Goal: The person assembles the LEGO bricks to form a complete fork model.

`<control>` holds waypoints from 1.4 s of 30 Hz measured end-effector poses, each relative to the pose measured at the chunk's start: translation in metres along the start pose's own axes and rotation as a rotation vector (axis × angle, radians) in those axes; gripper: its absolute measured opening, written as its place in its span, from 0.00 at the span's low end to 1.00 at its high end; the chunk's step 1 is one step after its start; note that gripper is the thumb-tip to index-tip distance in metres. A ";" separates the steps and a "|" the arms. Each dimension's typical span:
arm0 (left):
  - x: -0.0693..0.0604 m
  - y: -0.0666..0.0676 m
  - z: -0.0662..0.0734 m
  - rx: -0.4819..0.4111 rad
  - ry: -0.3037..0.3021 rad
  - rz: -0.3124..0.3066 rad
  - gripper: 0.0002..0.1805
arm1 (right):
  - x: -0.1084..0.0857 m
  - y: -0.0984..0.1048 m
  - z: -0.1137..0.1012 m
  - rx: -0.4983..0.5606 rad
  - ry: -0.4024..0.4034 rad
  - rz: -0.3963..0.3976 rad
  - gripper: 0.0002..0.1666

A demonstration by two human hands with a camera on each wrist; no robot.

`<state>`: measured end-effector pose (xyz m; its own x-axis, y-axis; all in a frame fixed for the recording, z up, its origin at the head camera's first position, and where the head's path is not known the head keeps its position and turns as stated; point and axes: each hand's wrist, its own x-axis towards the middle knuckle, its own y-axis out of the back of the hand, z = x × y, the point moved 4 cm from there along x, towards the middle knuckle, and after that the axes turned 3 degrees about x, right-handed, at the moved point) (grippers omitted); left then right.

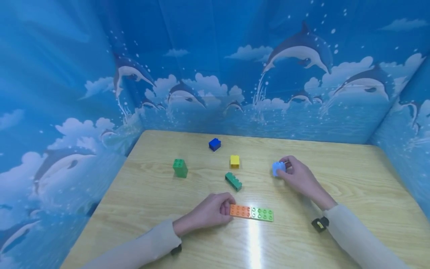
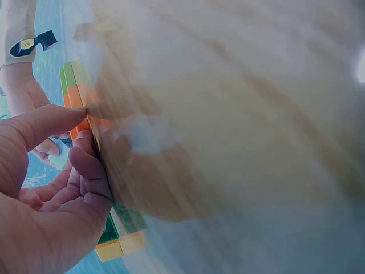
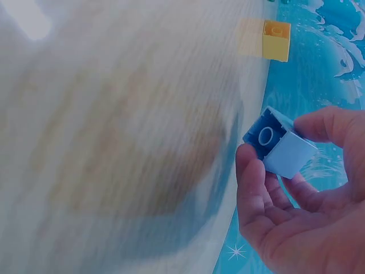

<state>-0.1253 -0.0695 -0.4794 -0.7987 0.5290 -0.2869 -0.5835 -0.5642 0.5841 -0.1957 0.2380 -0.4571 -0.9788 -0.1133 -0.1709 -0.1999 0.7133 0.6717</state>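
My left hand (image 1: pixel 212 210) pinches the left end of an orange brick (image 1: pixel 240 211), thumb and fingers bent about its edge. End to end with that brick, on its right, lies a lime green brick (image 1: pixel 263 214). Farther right, my right hand (image 1: pixel 299 178) holds a light blue brick (image 1: pixel 277 169) between thumb and fingers. The right wrist view shows the hollow underside of this light blue brick (image 3: pixel 292 155) with a round tube inside. A dark green brick (image 1: pixel 233 181) lies on its side beyond the left hand, and a yellow brick (image 1: pixel 234 161) sits behind it.
A tall green block (image 1: pixel 180 169) stands at the left of the wooden table (image 1: pixel 147 209). Near the back edge is a dark blue brick (image 1: pixel 214 144). A dolphin-printed curtain (image 1: pixel 208 48) surrounds the table at the back and sides.
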 end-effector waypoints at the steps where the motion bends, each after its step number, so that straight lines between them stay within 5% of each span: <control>1: 0.000 0.000 0.000 0.000 -0.004 0.001 0.23 | -0.001 -0.001 0.000 0.005 0.002 -0.001 0.37; 24: 0.001 0.002 -0.004 0.011 -0.028 0.020 0.23 | -0.047 -0.003 -0.010 0.041 0.172 0.022 0.24; 42: 0.003 0.000 -0.003 0.026 -0.034 0.037 0.22 | -0.086 -0.021 -0.018 0.101 0.323 -0.037 0.20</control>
<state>-0.1278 -0.0700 -0.4825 -0.8139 0.5297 -0.2386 -0.5491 -0.5674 0.6136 -0.1083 0.2204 -0.4433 -0.9382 -0.3419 0.0539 -0.2458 0.7678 0.5916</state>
